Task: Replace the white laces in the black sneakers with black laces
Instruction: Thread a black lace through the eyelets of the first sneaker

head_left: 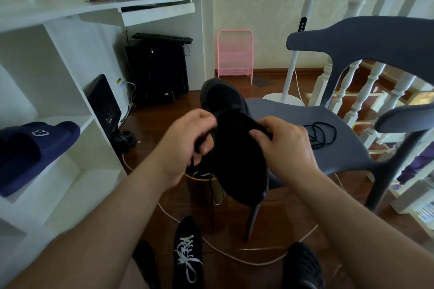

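A black sneaker (234,138) is held up in front of me, toe pointing away. My left hand (187,141) grips its left side, fingers curled, with a black lace (212,197) hanging down below it. My right hand (284,145) pinches the shoe's right edge near the eyelets. A second black sneaker (187,253) with white laces stands on the floor between my feet. A loose black lace (320,135) lies coiled on the grey chair seat (293,115).
White shelving (58,91) stands at left with a navy slide sandal (30,148) on it. A small bin with a yellow rim (199,179) sits under the held shoe. A cream cable (234,257) crosses the wooden floor. A fan stand (291,77) and white banister (352,91) are at the right.
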Demonstrator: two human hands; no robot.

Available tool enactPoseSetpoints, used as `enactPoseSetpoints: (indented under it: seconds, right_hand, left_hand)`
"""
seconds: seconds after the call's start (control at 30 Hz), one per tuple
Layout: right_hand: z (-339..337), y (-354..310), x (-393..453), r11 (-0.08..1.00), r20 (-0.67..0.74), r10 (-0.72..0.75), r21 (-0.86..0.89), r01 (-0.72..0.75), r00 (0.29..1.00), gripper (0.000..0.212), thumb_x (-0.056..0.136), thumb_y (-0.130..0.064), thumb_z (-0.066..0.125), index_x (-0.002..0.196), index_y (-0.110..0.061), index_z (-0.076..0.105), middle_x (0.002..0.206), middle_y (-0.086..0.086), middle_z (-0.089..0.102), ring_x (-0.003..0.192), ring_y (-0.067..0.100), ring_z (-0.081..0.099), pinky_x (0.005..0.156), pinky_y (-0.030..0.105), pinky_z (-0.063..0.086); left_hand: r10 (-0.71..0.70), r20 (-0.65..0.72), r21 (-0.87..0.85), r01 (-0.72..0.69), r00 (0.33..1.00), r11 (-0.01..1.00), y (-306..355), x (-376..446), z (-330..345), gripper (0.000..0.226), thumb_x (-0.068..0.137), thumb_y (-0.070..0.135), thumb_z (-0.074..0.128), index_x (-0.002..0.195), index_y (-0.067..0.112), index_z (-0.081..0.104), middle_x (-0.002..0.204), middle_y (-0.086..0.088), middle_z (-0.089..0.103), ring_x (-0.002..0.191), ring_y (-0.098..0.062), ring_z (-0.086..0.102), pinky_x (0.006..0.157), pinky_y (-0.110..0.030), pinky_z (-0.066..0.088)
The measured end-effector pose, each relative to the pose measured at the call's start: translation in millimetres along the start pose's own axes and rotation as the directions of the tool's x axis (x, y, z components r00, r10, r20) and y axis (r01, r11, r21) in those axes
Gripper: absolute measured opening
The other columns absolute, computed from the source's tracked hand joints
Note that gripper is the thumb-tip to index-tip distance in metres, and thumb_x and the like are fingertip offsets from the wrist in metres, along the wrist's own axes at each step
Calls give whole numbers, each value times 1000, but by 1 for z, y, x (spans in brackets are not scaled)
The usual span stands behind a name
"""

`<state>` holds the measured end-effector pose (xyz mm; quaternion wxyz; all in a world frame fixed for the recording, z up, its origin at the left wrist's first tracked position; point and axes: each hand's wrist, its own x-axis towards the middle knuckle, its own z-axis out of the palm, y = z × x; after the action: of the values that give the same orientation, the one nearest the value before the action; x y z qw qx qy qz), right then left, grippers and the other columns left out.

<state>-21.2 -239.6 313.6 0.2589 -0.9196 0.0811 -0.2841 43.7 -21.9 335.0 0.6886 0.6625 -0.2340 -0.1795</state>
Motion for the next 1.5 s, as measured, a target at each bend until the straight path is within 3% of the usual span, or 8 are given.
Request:
enactPoseSetpoints:
  seconds: [0.17, 0.3, 0.47, 0.67, 0.77, 0.9, 1.1, 1.5]
  right_hand:
    - [8, -3, -2, 998, 31, -9, 70, 7, 999, 12, 100, -34, 68, 102, -26, 77, 86, -13, 73, 76, 1, 63, 64, 7, 43]
    - [6, 2, 3, 901, 164, 266, 307, -306, 950, 17, 99, -39, 69, 91, -26, 79, 79, -10, 76, 76, 4, 70, 67, 24, 54]
    - [1, -6, -1, 325, 523, 300, 730, -601, 798, 30, 107, -21, 58, 92, -7, 81, 94, 20, 79, 83, 31, 77, 66, 33, 62]
    - [0, -5, -3, 94, 709, 226, 667, -739, 668, 37, 110, -26, 51, 115, 2, 74, 111, 27, 75, 91, 35, 77, 71, 39, 64]
    - [-1, -7, -2, 37, 738, 208, 650, -759, 642, 40, 109, -29, 51, 121, 3, 71, 116, 27, 74, 98, 36, 77, 76, 42, 65]
    - [-3, -10, 2, 4, 723, 253, 664, -747, 643, 37, 109, -25, 52, 122, 4, 71, 117, 25, 75, 103, 34, 76, 80, 42, 65]
    - [-3, -9, 3, 16, 718, 268, 664, -748, 643, 30, 111, -17, 49, 116, 2, 72, 113, 23, 76, 96, 31, 77, 74, 39, 64]
    - [-9, -2, 6, 68, 688, 287, 679, -731, 666, 26, 109, -16, 53, 102, -6, 76, 101, 18, 79, 85, 29, 79, 66, 38, 63]
  left_hand:
    - [199, 61, 775, -172, 978, 608, -15, -9, 21, 46, 86, 75, 51, 128, 58, 57, 99, 34, 65, 88, 10, 64, 63, -18, 50]
    - [218, -3, 691, -155, 976, 706, -9, -7, 24, 40, 89, 68, 53, 123, 51, 64, 91, 25, 67, 75, -1, 67, 58, -21, 47]
    - [254, 66, 974, -118, 965, 194, -9, -4, 22, 65, 87, 80, 30, 150, 61, 38, 76, 19, 55, 81, -8, 65, 50, -24, 33]
    - [272, 51, 996, -67, 961, 51, -14, -2, 26, 58, 88, 81, 27, 137, 63, 53, 91, 16, 72, 81, -13, 67, 50, -23, 27]
    - [230, 18, 985, -57, 973, 161, -12, 0, 20, 63, 83, 87, 27, 133, 62, 57, 106, 20, 74, 98, -10, 69, 56, -25, 40]
    - [255, -94, 651, -134, 962, 747, 0, -4, 11, 45, 89, 66, 43, 112, 45, 75, 100, 27, 72, 99, 4, 66, 76, -18, 50]
    - [178, -280, 134, -146, 943, 980, 0, 11, -11, 40, 85, 20, 42, 108, 13, 74, 70, 17, 52, 57, -5, 42, 49, -18, 34]
    - [-266, -718, -525, -249, 643, 814, -6, 36, -97, 29, 111, 12, 40, 128, 30, 55, 83, 11, 71, 44, -3, 39, 39, -18, 27]
